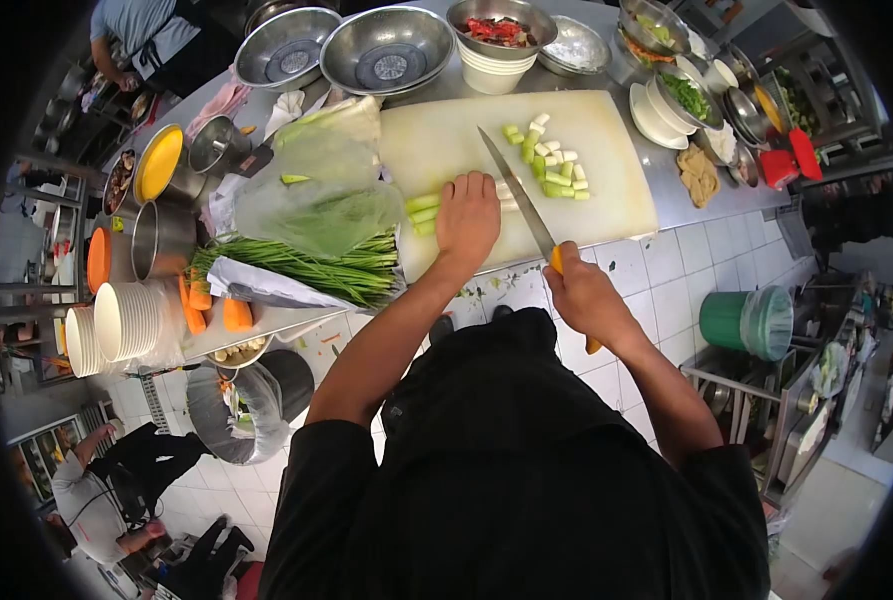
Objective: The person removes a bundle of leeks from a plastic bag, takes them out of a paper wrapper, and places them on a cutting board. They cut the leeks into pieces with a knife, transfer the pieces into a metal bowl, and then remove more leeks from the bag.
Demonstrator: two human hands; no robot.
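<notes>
My left hand point(468, 218) is closed over a bunch of green onion stalks point(423, 213), pressing them onto the white cutting board point(436, 140). Pale green ends stick out on its left and white ends on its right. My right hand point(588, 292) grips the yellow handle of a kitchen knife point(528, 210). The blade lies just right of the stalks, its tip pointing to the far side of the board. Cut green onion pieces point(556, 178) lie scattered on the board beyond the blade.
Left of the board are garlic chives point(316, 268) in paper, bagged greens point(331, 195), carrots point(237, 314) and stacked white bowls point(126, 320). Metal bowls point(386, 50) line the back. A lined bin point(236, 410) stands below left; a green bucket point(731, 322) stands right. Other people work at left.
</notes>
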